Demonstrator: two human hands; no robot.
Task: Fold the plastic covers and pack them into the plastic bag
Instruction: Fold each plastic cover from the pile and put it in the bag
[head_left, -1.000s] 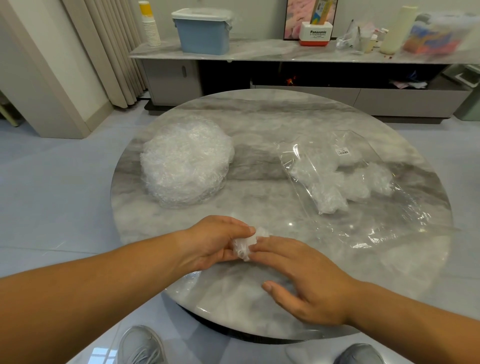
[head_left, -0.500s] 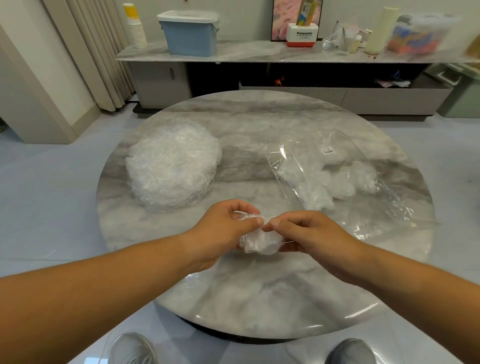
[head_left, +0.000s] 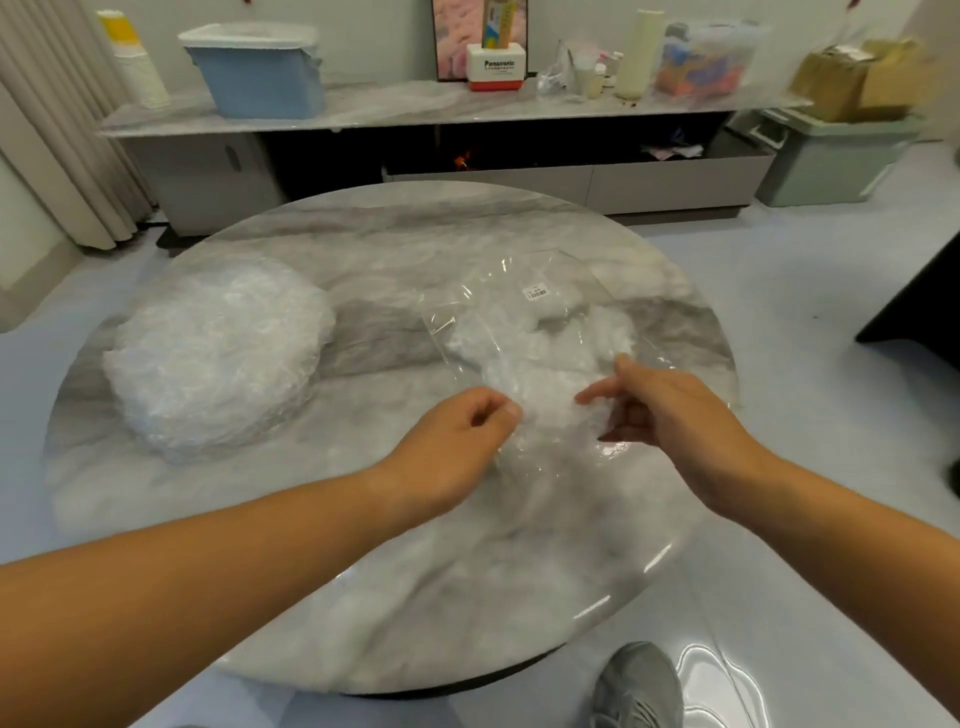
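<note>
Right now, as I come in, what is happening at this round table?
A person works at a round marble table. Both hands are at the mouth of a clear plastic bag lying on the right. The left hand appears to pinch its near edge; whether the right hand holds anything is unclear. Some folded covers are already inside. A large pile of covers waits on the left.

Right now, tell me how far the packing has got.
Done: several folded covers lie inside the bag. In hand: the left hand seems to pinch the bag's near edge and the right hand hovers at it. A white wad sits between them; whether it is inside yet I cannot tell. Left: the big pile on the table, not yet folded.
</note>
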